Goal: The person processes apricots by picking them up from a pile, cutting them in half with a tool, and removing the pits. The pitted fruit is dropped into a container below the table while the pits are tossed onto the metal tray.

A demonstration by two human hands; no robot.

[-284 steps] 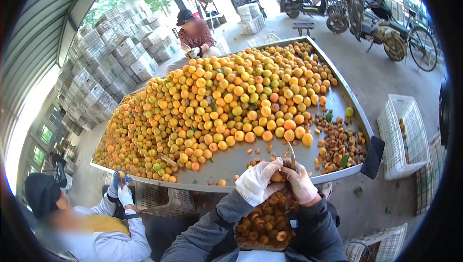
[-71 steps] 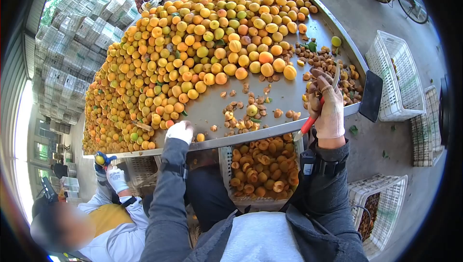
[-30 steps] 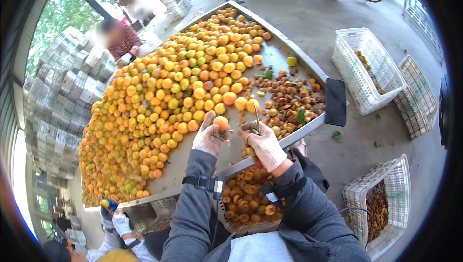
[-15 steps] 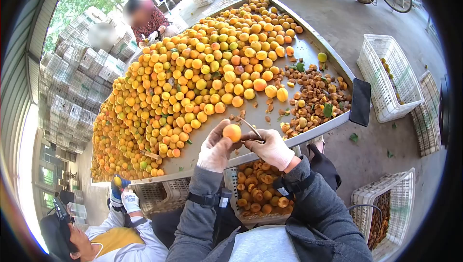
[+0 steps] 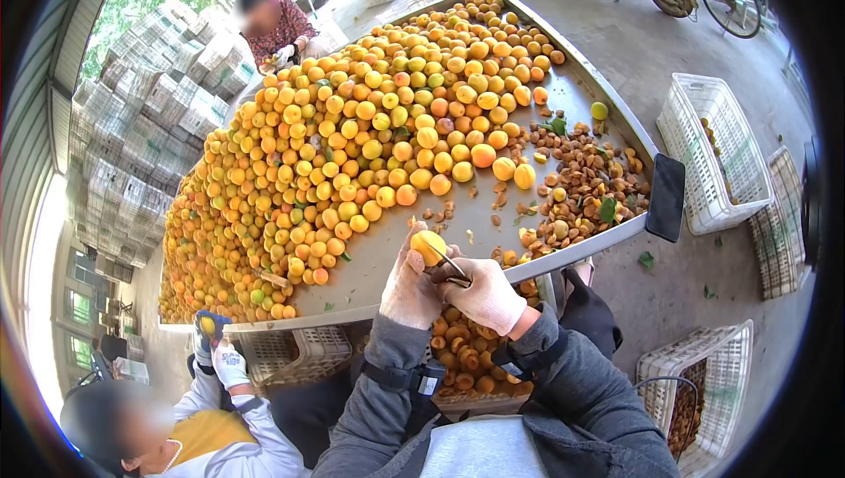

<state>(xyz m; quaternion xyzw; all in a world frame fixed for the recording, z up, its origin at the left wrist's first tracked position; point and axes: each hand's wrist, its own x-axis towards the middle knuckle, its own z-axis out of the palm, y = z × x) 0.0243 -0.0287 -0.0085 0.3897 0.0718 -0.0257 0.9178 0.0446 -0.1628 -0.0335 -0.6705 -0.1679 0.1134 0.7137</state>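
My gloved left hand [image 5: 410, 289] grips a yellow-orange apricot [image 5: 428, 247] above the near edge of the metal table [image 5: 370, 274]. In my gloved right hand [image 5: 486, 295] is a small knife [image 5: 459, 273], its blade against the apricot's lower right side. How deep the blade sits cannot be made out. Beyond my hands a large heap of whole apricots [image 5: 352, 143] covers much of the table. Brown pits and scraps [image 5: 588, 177] lie piled at the table's right corner. Below my hands, partly hidden by my arms, is a crate of apricot halves [image 5: 468, 356].
A phone [image 5: 666, 198] is fixed at the table's right corner. White plastic crates [image 5: 717, 157] stand on the floor to the right, one lower down [image 5: 735, 372] holding brown pieces. One co-worker [image 5: 220, 434] sits at my left, another [image 5: 280, 33] across the table.
The knife blade has come from beside the apricot onto it, and the apricot has turned in my left hand. Both hands have lowered slightly. The view has shifted a little.
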